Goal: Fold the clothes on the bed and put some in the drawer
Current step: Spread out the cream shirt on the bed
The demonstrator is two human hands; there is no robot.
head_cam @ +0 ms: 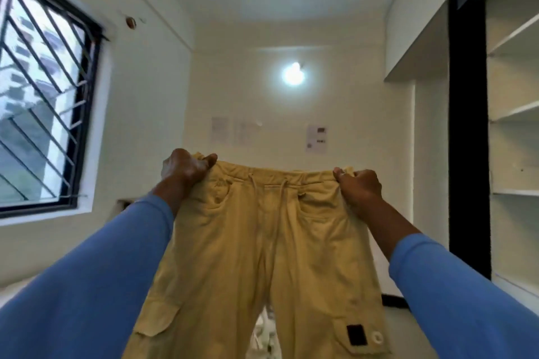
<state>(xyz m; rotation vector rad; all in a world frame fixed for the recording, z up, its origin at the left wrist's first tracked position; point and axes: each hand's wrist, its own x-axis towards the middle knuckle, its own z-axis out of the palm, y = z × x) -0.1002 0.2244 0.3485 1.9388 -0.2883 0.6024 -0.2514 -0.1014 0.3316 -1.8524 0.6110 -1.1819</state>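
Tan cotton drawstring cargo trousers point(262, 242) held aloft, legs hanging, waistband corners gripped by curled fingers point(341, 174) of left hand point(183, 169) and right hand point(360, 186); judged unfolded, folding and stowing outstanding, drawer out of view.

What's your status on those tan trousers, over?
Left hand and right hand each grip a waistband corner. Tan trousers held up spread, legs hanging, not yet folded. No obstruction seen.
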